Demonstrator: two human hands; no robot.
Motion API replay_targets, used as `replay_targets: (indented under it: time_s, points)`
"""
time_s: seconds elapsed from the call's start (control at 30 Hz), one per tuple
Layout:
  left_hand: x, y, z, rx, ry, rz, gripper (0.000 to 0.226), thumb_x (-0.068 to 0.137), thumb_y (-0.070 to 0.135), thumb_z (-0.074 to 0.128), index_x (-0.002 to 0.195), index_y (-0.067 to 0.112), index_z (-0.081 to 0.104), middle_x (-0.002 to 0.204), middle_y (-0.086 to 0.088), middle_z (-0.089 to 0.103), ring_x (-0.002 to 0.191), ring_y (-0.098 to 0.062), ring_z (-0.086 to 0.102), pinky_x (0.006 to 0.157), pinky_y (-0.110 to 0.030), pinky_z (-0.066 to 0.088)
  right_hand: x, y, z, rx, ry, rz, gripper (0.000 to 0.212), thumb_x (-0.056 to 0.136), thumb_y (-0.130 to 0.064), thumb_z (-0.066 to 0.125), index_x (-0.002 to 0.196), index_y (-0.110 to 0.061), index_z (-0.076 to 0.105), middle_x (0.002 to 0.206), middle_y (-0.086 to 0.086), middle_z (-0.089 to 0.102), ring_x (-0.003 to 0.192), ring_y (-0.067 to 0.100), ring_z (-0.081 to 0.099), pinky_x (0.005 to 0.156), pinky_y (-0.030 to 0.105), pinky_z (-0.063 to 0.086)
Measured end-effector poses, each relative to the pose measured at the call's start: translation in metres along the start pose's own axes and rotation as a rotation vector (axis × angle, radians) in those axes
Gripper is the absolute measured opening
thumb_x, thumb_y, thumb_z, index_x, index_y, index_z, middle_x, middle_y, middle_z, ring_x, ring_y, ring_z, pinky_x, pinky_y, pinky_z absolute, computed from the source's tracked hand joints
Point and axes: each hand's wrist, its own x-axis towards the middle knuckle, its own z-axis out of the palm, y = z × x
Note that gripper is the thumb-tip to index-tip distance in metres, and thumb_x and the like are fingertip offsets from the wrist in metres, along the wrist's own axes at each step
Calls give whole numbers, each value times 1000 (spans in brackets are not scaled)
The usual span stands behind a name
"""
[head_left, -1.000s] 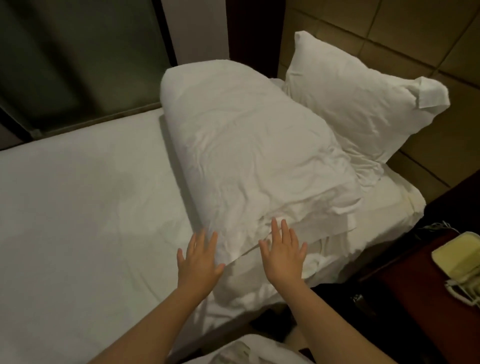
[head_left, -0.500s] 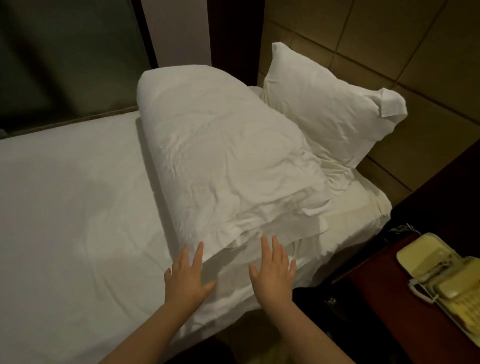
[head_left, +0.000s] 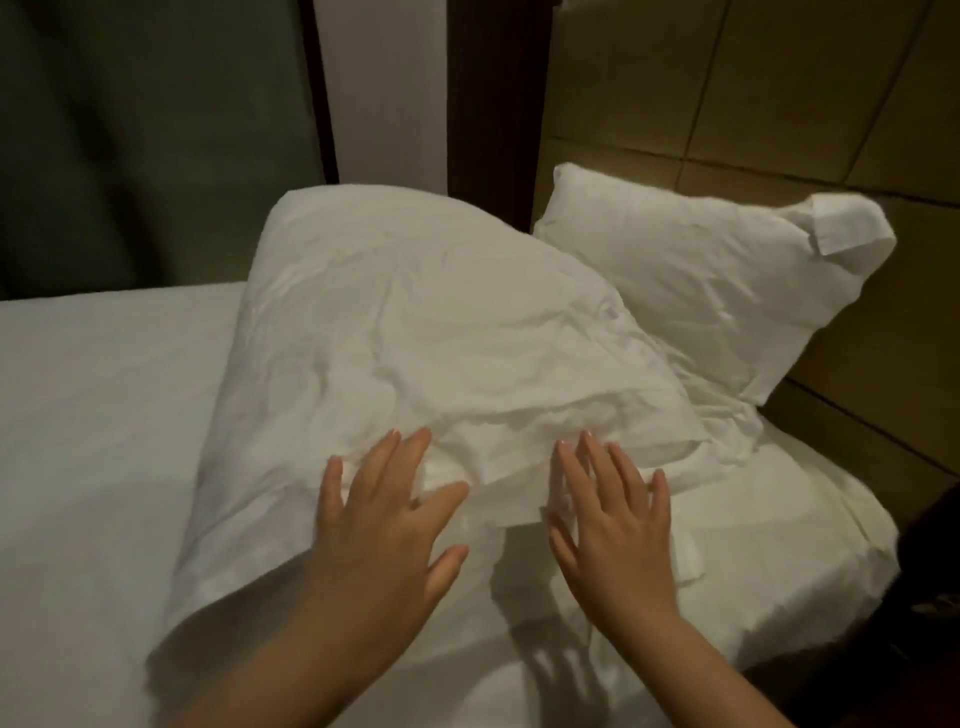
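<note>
I see a folded duvet (head_left: 426, 353) lying across the head end of the bed (head_left: 93, 415). It is white cotton, soft, puffy and finely creased. Its left side is a smooth rounded fold, and its stacked loose edges show at the near right corner. Its long axis runs from the near bed edge away from me, leaning slightly right, and the far end sits just beside a plump white pillow (head_left: 701, 270) propped against the tan panelled wall (head_left: 779, 78). My left hand (head_left: 384, 525) lies palm down on the duvet's near end, fingers straight and spread, gripping nothing. My right hand (head_left: 613, 519) is equally flat and open, and its fingertips reach the layered edges.
</note>
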Motion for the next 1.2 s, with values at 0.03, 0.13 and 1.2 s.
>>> replay_targets:
  time_s: [0.03,0.13,1.2]
  points:
    - [1,-2,8,19,29,46,57,52,45,87,104,30,69,129,-14,58,121,-29,40,90,-61,42,0,9,10,8,59,-35,62,80,-37,46,141,-24,37,144,4,42,131,26,35,105,54,19]
    - [6,-9,26,54,124,133,64,62,44,77,120,30,56,130,-13,56,117,-28,43,94,-50,40,4,37,24,-2,205,-127,63,76,-30,42,139,-27,38,144,2,37,132,26,35,109,52,14]
    - [140,105,13,-115,153,375,17,97,28,48,86,18,57,78,6,48,71,-15,49,64,-25,45,18,194,-43,305,524,587,35,92,-15,43,57,-13,39,55,4,38,56,25,37,50,34,20]
